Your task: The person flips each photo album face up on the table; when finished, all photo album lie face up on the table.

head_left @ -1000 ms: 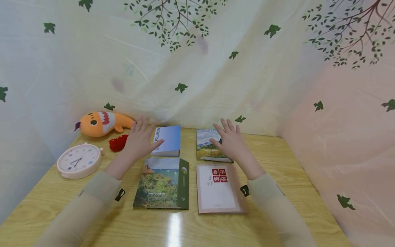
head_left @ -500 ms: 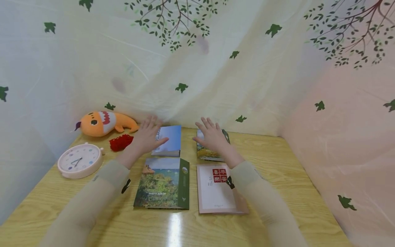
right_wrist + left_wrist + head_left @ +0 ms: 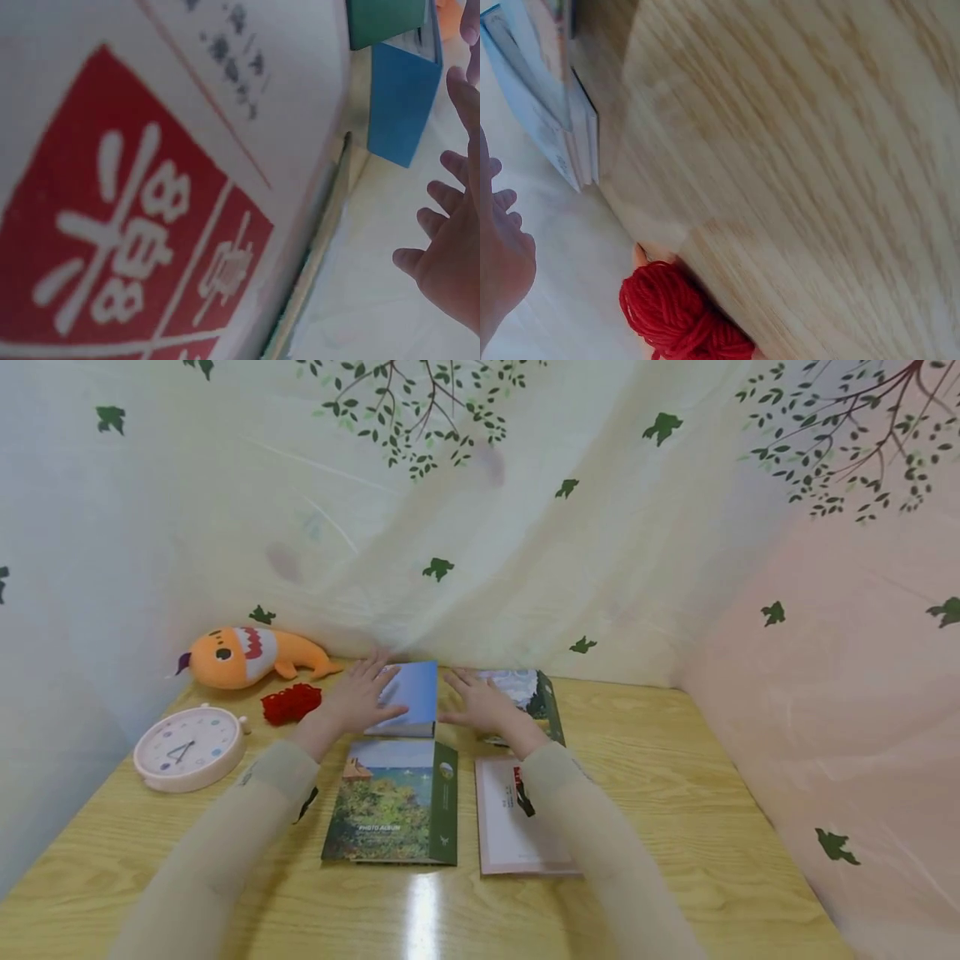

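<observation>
My left hand (image 3: pixel 356 700) has its fingers spread over the left side of the blue album (image 3: pixel 418 689) at the back of the table. Coming from the right, my right hand (image 3: pixel 486 706) points its spread fingers toward that album's right edge and partly hides a landscape-painted album (image 3: pixel 543 697). Neither hand grips anything. A green photo album (image 3: pixel 390 806) lies in front of the blue one. Beside it, a white album with red characters (image 3: pixel 112 217) is partly covered by my right sleeve (image 3: pixel 592 827).
Left on the wooden table (image 3: pixel 675 827) are a pink-rimmed clock (image 3: pixel 189 747), a bundle of red yarn (image 3: pixel 682 315) and an orange shark plush (image 3: pixel 251 657). A printed curtain (image 3: pixel 360 510) hangs along the back and sides.
My right hand has moved left, from over the painted album to near the blue album's right edge. My left hand has shifted right over the blue album. The albums stay in place.
</observation>
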Available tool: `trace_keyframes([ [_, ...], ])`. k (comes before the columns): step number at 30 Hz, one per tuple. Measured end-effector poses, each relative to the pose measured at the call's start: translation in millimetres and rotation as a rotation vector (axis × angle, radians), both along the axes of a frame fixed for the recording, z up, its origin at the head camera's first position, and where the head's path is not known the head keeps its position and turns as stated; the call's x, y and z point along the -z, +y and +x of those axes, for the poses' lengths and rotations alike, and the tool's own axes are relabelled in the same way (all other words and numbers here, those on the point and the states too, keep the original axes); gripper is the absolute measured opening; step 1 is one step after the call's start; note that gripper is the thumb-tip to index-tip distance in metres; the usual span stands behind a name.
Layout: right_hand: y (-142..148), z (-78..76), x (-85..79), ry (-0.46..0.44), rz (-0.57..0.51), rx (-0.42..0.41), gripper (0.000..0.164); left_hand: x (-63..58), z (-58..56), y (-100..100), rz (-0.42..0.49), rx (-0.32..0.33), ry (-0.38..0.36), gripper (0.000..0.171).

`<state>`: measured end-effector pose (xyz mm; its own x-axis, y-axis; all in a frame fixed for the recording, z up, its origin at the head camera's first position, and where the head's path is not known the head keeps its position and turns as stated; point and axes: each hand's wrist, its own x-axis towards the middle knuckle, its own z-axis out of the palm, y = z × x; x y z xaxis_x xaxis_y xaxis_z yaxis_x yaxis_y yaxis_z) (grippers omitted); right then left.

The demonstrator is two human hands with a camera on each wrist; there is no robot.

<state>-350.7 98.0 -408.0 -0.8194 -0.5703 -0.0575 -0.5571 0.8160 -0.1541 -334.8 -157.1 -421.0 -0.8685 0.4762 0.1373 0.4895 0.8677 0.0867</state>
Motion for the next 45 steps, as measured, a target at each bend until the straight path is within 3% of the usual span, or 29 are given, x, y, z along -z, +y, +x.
trace_keyframes([
  [9, 1, -1.1, 9.9, -0.133, 0.002, -0.034, 0.084, 14.0, -8.6, 1, 0.017, 0.115, -0.110, 0.085],
  [15, -4, -1.2, 11.7, -0.153, 0.009, -0.015, 0.086, 18.2, -8.0, 2, 0.016, 0.083, -0.188, 0.088],
  [19, -7, -2.0, 12.6, -0.160, 0.002, -0.002, 0.088, 16.9, -6.1, 3, 0.019, 0.065, -0.200, 0.091],
  [24, -10, -2.5, 14.6, -0.202, -0.046, -0.002, 0.088, 14.5, -5.2, 3, 0.025, 0.054, -0.197, 0.089],
  [37, -8, -2.0, 16.5, -0.322, -0.170, 0.015, 0.085, 14.3, -11.1, 5, 0.007, 0.108, -0.117, 0.079],
  [45, -7, -3.5, 16.9, -0.394, -0.273, 0.010, 0.084, 8.1, -9.2, 5, 0.103, 0.125, -0.042, 0.067],
])
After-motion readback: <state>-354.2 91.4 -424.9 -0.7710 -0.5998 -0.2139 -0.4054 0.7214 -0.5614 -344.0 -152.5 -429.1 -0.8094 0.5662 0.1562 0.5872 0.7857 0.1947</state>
